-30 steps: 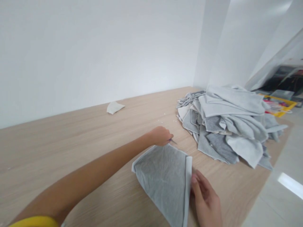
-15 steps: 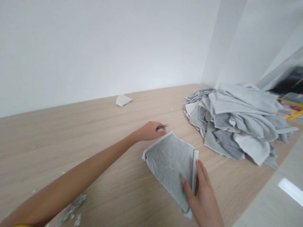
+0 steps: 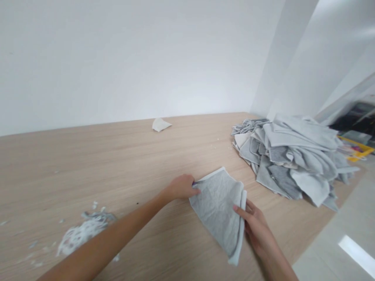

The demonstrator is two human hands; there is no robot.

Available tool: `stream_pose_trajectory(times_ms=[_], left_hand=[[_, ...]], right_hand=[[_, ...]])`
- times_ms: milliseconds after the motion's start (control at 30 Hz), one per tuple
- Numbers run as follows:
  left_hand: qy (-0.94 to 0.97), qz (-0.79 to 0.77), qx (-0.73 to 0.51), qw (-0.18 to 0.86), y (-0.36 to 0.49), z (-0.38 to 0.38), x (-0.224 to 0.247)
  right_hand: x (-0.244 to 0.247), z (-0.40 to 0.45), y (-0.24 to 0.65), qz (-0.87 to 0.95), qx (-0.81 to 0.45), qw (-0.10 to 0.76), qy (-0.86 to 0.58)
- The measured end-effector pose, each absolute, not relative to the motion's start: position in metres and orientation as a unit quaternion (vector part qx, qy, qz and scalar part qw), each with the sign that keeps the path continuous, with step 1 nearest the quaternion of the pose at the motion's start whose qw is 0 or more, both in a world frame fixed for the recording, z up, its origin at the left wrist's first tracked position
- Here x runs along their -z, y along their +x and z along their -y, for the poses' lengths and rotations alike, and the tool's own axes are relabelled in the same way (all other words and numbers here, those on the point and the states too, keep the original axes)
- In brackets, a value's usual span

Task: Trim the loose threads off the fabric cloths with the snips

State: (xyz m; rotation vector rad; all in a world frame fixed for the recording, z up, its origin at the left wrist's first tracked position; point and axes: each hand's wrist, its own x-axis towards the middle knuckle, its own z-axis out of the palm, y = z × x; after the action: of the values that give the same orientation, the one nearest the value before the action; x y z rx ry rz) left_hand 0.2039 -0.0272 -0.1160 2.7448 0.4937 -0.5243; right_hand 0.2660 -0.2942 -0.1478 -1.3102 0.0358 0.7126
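Observation:
A grey piece of cloth (image 3: 219,210) with pale stitched edges is held up at a tilt over the table, between my two hands. My left hand (image 3: 183,187) is closed around small purple-handled thread snips (image 3: 199,182). Their thin blades lie along the cloth's upper left edge, and my left fingertips touch its left corner. On the right side, my right hand (image 3: 256,222) grips the folded edge, thumb on top and fingers underneath, partly hidden by the cloth.
A large heap of grey and white cloth pieces (image 3: 304,152) covers the table's right end. A cream scrap (image 3: 160,124) lies near the wall. White and grey trimmings (image 3: 84,230) are piled at lower left, partly behind my left forearm. A yellow basket (image 3: 357,150) stands beyond the heap.
My left hand has come down to the cloth's left corner, bringing the snips onto its edge. My right hand has shifted its hold slightly upward. The view has turned, showing more of the trimmings.

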Motion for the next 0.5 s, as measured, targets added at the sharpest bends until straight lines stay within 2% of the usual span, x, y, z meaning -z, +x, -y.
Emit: stream_pose_trajectory(times_ms=[267, 500], left_hand=[[0.911, -0.184, 0.235, 0.283, 0.193, 0.011, 0.117], [0.882, -0.186, 0.16, 0.401, 0.178, 0.012, 0.087]], right_hand=[[0.153, 0.288, 0.258, -0.034, -0.385, 0.72, -0.576], [0.15, 0.288, 0.25, -0.038, -0.35, 0.735, -0.58]])
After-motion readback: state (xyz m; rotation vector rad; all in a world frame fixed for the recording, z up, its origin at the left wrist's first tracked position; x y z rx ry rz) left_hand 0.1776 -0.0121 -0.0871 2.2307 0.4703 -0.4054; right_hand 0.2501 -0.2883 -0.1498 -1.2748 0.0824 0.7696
